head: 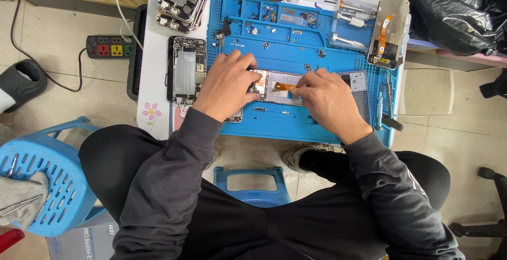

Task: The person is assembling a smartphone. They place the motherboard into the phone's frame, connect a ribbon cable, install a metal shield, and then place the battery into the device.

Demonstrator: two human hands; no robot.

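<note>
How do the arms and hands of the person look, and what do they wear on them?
Both arms are covered by long, dark grey sleeves of soft, slightly creased fabric, ending in ribbed cuffs at the wrists. The left hand and the right hand are bare: no gloves, and no rings, watch or wrist strap can be seen. The sleeves are plain, with no visible print or markings.

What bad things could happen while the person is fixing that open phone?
The right hand pinches the thin orange ribbon inside the open phone; pulled hard, it might tear. Tiny screws lie loose on the blue mat near the left hand and could be brushed off.
</note>
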